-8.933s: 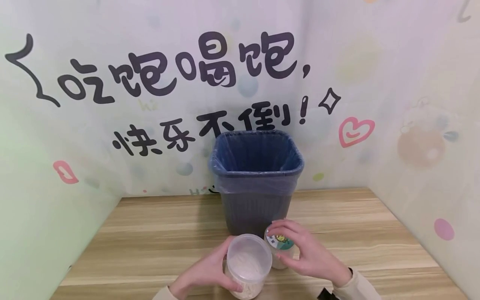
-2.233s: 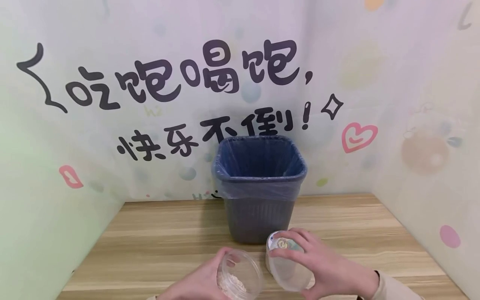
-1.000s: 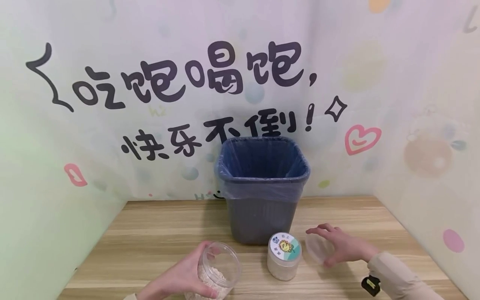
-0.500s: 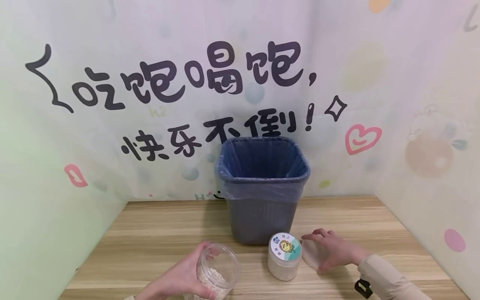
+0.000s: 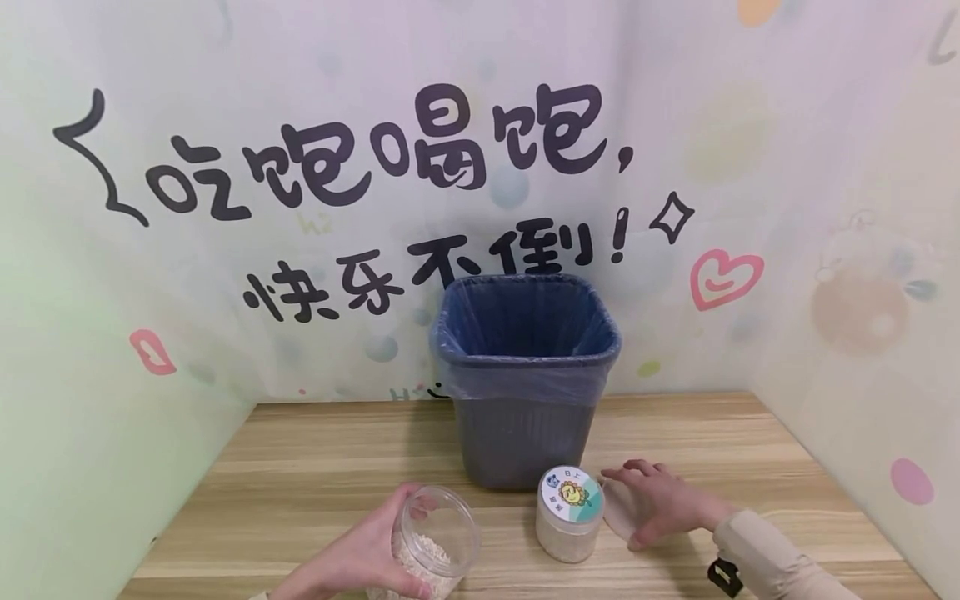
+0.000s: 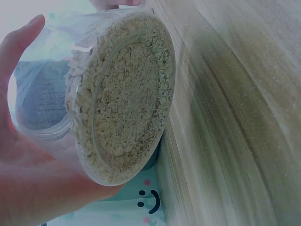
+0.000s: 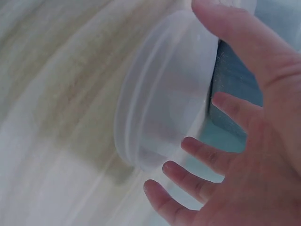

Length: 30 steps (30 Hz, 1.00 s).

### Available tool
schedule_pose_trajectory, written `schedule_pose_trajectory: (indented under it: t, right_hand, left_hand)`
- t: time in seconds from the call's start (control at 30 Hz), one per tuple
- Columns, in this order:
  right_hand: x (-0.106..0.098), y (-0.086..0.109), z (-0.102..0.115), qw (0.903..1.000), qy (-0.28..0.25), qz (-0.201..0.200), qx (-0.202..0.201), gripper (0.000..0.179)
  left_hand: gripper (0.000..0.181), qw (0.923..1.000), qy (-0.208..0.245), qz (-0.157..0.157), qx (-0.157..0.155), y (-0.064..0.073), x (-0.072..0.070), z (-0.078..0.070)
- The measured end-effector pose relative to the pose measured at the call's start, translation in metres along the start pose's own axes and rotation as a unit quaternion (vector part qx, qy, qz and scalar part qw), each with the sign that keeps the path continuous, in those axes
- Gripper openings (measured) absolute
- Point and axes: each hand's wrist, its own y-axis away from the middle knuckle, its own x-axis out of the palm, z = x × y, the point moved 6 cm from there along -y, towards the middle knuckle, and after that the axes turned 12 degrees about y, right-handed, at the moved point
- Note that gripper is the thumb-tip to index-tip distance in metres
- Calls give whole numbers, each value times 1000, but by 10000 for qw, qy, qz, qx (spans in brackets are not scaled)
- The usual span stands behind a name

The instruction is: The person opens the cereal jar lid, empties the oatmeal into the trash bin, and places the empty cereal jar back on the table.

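Lid (image 5: pixel 617 508), shifted closer to the closed jar (image 5: pixel 567 537) on the worktop (image 5: pixel 322 467), sits beside the right hand's (image 5: pixel 671 502) spread fingers, apparently set aside within reach, while the left hand (image 5: pixel 367 543) grips the tilted open jar (image 5: pixel 459 533), presumably to keep its flakes (image 6: pixel 127 92) from spilling.

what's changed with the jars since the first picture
The left hand has shifted the large jar left and tilted it; its translucent lid is off, now right of the small jar. The right hand has come off the small jar and is open by the lid. The small jar and lined bin look unmoved.
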Motion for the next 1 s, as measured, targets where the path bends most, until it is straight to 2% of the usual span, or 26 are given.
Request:
schedule_pose_trajectory:
  t: [0.2, 0.43, 0.57, 0.83, 1.0]
  right_hand:
    - [-16, -1, -2, 9992, 159, -347, -140, 72]
    - [-44, -5, -3, 9985, 350, -405, -143, 60]
    - [-61, -8, -5, 9968, 483, -608, -211, 54]
    - [-107, -15, -11, 9927, 365, -1144, -133, 52]
    - [-135, -21, -16, 9905, 524, -1270, 21, 50]
  left_hand:
    - [93, 9999, -77, 94, 103, 1, 1, 0]
    - [90, 9994, -116, 190, 272, 0, 1, 0]
    - [89, 9992, -130, 202, 318, 0, 1, 0]
    - [90, 9992, -123, 199, 312, 1, 2, 1]
    - [86, 9982, -149, 279, 505, 0, 2, 1]
